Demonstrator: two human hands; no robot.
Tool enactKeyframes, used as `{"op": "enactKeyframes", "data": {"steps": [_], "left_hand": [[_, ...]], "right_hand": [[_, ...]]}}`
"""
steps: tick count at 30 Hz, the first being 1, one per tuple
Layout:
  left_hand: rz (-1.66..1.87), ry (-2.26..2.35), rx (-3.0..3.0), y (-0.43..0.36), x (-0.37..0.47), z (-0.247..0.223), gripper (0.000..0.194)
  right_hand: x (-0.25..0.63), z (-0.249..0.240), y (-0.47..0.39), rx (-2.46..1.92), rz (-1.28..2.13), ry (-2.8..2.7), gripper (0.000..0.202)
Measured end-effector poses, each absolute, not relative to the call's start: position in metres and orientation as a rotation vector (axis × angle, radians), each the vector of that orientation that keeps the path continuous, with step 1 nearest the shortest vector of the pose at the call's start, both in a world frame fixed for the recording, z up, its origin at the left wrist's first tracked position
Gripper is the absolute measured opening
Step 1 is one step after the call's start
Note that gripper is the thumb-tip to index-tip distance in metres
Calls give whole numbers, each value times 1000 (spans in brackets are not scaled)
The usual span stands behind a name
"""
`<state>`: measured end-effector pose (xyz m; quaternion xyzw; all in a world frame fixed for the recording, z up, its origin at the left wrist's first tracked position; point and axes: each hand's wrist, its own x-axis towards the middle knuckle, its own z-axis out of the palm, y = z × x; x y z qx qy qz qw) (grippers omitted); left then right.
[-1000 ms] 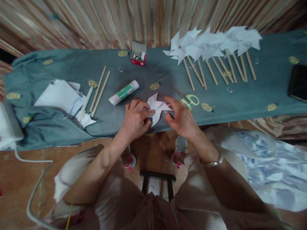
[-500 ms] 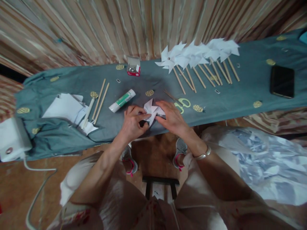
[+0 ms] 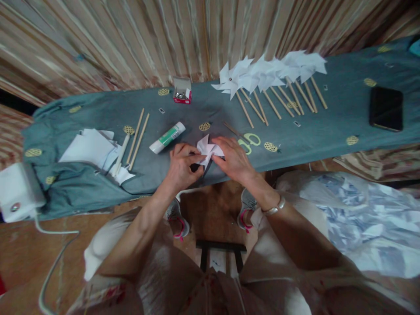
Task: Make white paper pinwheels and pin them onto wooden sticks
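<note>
A folded white paper pinwheel (image 3: 207,148) lies at the table's front edge between my hands. My left hand (image 3: 185,164) pinches its left side between thumb and fingers. From the right, my right hand (image 3: 231,157) is closed on the pinwheel, its thumb near the centre. Just behind my right hand lie scissors (image 3: 250,141) with light green handles. To the left of the pinwheel is a glue stick (image 3: 168,137) with a green and white label.
Finished pinwheels (image 3: 269,72) on wooden sticks lie in a row at the back right. A small red box (image 3: 182,94) holds metal pins. On the left are two loose sticks (image 3: 139,141), a pen and paper sheets (image 3: 87,148). A black phone (image 3: 386,108) lies far right.
My right thumb has shifted slightly left, closer to the pinwheel's centre. My left hand keeps its pinch, almost unmoved.
</note>
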<state>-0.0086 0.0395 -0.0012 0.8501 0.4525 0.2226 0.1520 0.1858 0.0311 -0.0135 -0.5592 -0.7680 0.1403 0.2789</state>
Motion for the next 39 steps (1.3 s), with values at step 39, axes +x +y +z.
{"op": "enactKeyframes", "data": {"steps": [39], "left_hand": [[856,1323,2431,51,10,-10,13]], "right_hand": [[195,12,9,-1563,834,-1499,23]]}}
